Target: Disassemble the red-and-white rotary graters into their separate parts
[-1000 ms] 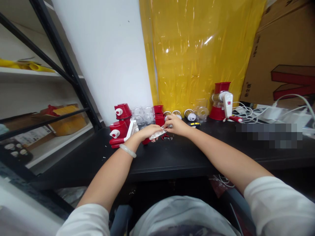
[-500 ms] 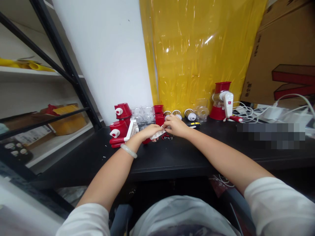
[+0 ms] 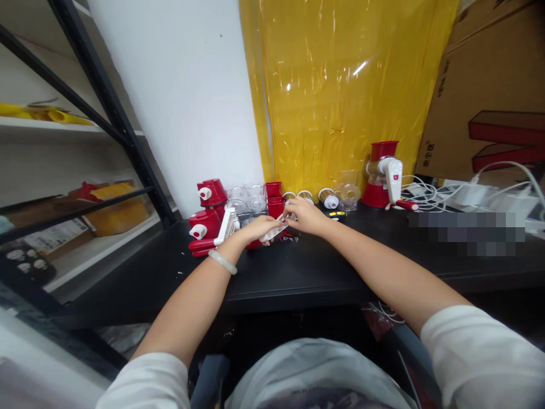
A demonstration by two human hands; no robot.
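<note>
My left hand (image 3: 260, 227) is closed on a white plastic part (image 3: 275, 232), which lies tilted across the fingers above the black table. At the part's upper end, the fingers of my right hand (image 3: 304, 216) are pinched together; whether they grip the part or a smaller piece is too small to tell. Small red and white bits (image 3: 289, 236) lie on the table just beyond the hands. Behind my right hand are metal drums with white ends (image 3: 328, 199) and a black and yellow tool (image 3: 336, 215).
Red housings (image 3: 204, 223) and white crank handles (image 3: 226, 226) stand left of the hands, beside clear plastic parts (image 3: 247, 197). An assembled red and white device (image 3: 377, 182) stands at the back right, near white cables and adapters (image 3: 472, 194). A black shelf frame (image 3: 106, 108) rises at left.
The fingers of my right hand have shifted slightly at the upper end of the white part, showing more of it. My left hand stays nearly still around the part.
</note>
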